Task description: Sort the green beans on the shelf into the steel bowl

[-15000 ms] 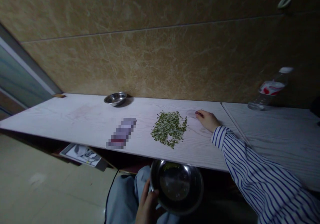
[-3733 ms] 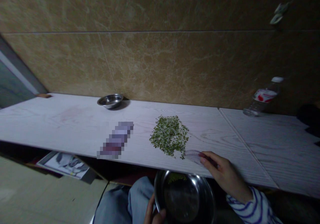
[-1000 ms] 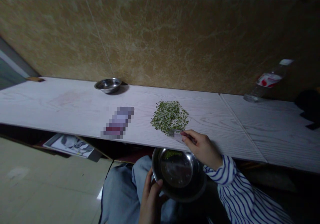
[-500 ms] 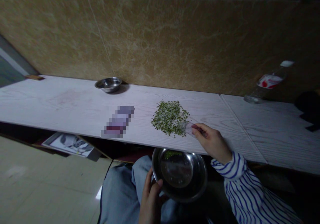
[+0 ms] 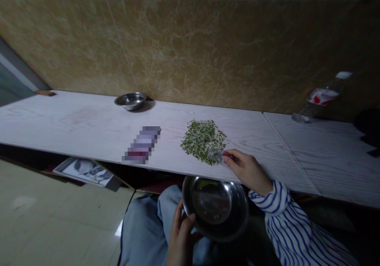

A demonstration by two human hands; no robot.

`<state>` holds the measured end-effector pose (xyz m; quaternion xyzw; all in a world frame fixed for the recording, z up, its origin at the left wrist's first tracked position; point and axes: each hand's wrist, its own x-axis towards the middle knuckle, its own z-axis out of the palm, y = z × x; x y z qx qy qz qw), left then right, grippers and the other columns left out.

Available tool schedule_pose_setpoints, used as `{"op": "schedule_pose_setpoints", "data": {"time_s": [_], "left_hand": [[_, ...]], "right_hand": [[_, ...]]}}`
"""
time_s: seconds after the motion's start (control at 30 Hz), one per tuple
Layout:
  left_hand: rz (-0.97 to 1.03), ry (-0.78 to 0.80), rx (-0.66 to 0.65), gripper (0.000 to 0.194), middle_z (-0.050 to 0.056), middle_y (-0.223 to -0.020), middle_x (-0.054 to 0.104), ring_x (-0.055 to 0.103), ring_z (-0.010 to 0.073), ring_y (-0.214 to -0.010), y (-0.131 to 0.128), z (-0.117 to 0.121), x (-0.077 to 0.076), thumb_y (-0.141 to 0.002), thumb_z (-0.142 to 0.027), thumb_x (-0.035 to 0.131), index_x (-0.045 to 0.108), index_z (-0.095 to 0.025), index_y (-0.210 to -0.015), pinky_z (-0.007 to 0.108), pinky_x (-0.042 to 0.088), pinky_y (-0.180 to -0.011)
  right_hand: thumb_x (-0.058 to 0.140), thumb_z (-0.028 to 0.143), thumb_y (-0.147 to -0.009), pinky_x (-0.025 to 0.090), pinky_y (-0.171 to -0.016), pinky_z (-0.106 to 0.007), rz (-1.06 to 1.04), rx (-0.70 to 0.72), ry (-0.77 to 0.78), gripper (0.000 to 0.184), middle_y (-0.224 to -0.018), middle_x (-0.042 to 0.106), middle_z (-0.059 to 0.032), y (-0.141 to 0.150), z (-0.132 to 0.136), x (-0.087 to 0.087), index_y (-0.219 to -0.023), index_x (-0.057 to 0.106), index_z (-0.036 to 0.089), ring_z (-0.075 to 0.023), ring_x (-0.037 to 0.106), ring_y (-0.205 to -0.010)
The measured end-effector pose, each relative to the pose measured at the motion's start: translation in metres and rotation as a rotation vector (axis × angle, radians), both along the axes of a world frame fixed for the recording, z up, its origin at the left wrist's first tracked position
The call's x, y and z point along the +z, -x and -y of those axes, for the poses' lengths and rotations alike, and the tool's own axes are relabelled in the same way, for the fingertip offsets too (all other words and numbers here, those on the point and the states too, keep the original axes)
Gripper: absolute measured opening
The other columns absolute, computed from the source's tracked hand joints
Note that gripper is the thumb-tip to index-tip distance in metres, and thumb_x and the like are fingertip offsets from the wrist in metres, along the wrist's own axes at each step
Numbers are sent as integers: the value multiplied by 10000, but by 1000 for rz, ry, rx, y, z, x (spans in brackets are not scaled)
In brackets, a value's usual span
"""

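Observation:
A spread of small green beans [image 5: 202,138], mixed with fine white bits, lies on the pale wooden counter. My right hand [image 5: 247,169] pinches a clear crumpled plastic piece [image 5: 214,154], whose far end rests on the near right edge of the beans; its exact kind is not plain. Below the counter's front edge, a large steel bowl [image 5: 212,206] sits over my lap, with a few green beans [image 5: 207,183] on its far side. The fingers of my left hand [image 5: 181,228] grip this bowl's left rim, the thumb showing on the near side.
A smaller steel bowl [image 5: 130,101] stands by the wall. Left of the beans lies a blurred-out flat object [image 5: 142,145]. A clear bottle [image 5: 320,97] with a white cap is at the right, beside a dark object [image 5: 368,129]. Under the counter is an open shelf with a tray [image 5: 84,173].
My right hand has moved slightly left and nearer, bringing the plastic piece along the beans' near edge. My left hand keeps its hold on the large bowl.

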<state>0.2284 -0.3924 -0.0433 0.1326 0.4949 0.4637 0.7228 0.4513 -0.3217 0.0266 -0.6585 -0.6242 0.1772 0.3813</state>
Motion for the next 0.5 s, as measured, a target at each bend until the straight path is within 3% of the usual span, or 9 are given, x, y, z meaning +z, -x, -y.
{"op": "schedule_pose_setpoints", "data": {"time_s": [0.13,0.33,0.5], "left_hand": [[-9,-16,-7,672,123,-1115,703,662,317,-1032,1,0,0,-730,-340,699,501,-217,-1360,383,564,-764],[6,-38,-18,620,89,-1033,714,671,262,-919,2,1,-1,-733,-329,699,523,-224,-1318,312,546,-658],[5,-41,-21,601,105,-1122,701,666,263,-942,2,1,-3,-736,-332,705,551,-229,-1308,293,531,-633]], "right_hand": [[559,361,-907,548,-758,-299,-45,37,19,237,-917,763,-55,-3,5,-2,-991,718,207,-201,705,-846],[566,397,-899,544,-768,-326,-34,-34,14,271,-926,764,-64,-13,4,-7,-1006,719,201,-220,702,-860],[559,366,-907,541,-793,-310,-48,36,7,243,-969,769,-56,-7,4,-8,-1003,719,210,-212,706,-902]]}}
